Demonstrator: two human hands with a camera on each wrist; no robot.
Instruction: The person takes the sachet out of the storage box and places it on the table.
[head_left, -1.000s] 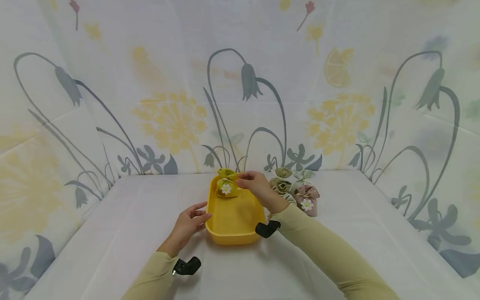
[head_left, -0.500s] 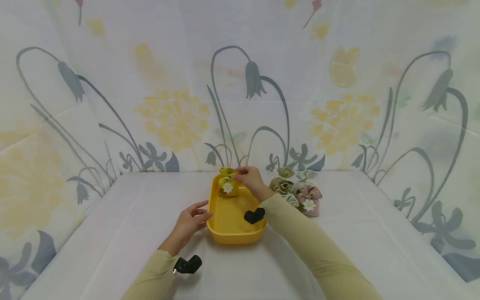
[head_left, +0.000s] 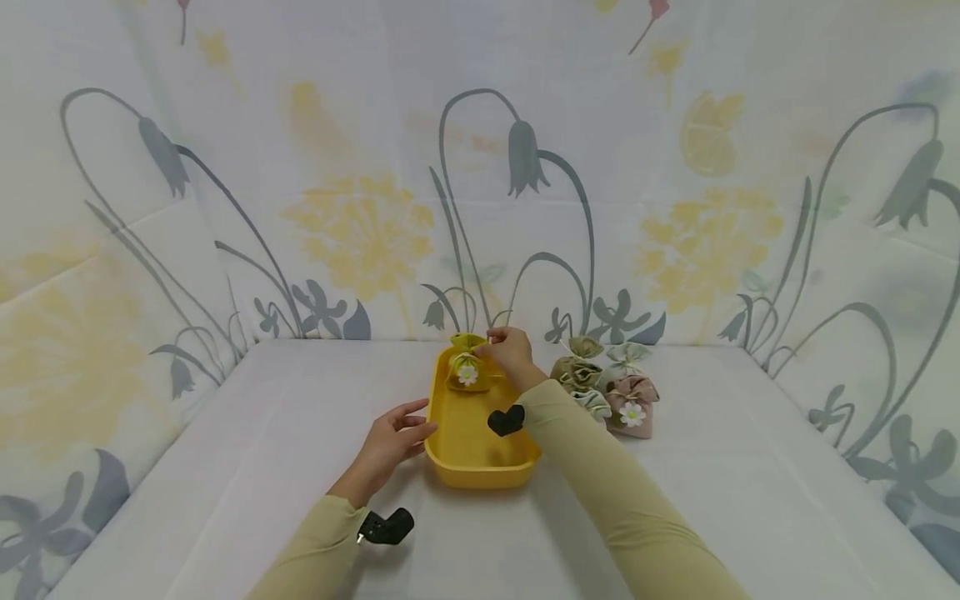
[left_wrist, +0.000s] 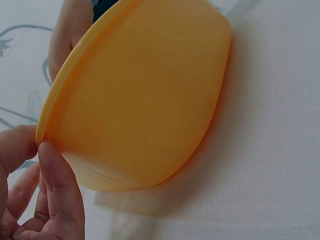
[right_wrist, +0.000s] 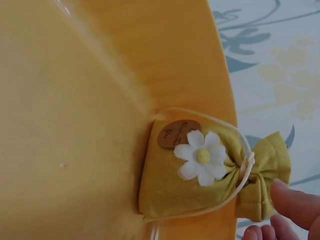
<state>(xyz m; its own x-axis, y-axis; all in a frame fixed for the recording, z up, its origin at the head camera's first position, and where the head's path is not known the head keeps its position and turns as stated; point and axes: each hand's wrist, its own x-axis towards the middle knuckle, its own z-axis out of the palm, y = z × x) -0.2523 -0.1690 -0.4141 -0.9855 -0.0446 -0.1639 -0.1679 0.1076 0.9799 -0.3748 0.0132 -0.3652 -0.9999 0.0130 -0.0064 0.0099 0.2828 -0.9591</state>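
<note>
A yellow plastic basin [head_left: 472, 425] stands on the white cloth. My left hand [head_left: 393, 442] holds its left side; in the left wrist view thumb and finger pinch the rim [left_wrist: 47, 112]. Inside, a mustard-yellow drawstring pouch [right_wrist: 175, 185] leans upright against the far wall, its gathered neck above the rim. It bears a white fabric flower [right_wrist: 202, 157] and a small brown tag [right_wrist: 172, 134]. My right hand [head_left: 512, 354] reaches over the basin and pinches the pouch's ruffled top at its right edge, the thumb [right_wrist: 297, 205] showing there; the index fingertip is hidden in the right wrist view.
To the basin's right, several more pouches stand close together: a pink one [head_left: 632, 404] with a white flower, a pale green one [head_left: 628, 357] and olive ones [head_left: 576, 373] among them. Behind rises a flower-printed cloth [head_left: 375, 242]. Black wrist cameras [head_left: 386, 527] jut from both sleeves.
My right hand has shifted slightly farther back, at the pouch's top. The left hand keeps its place on the basin. The head view has turned a little left, so everything appears farther right.
</note>
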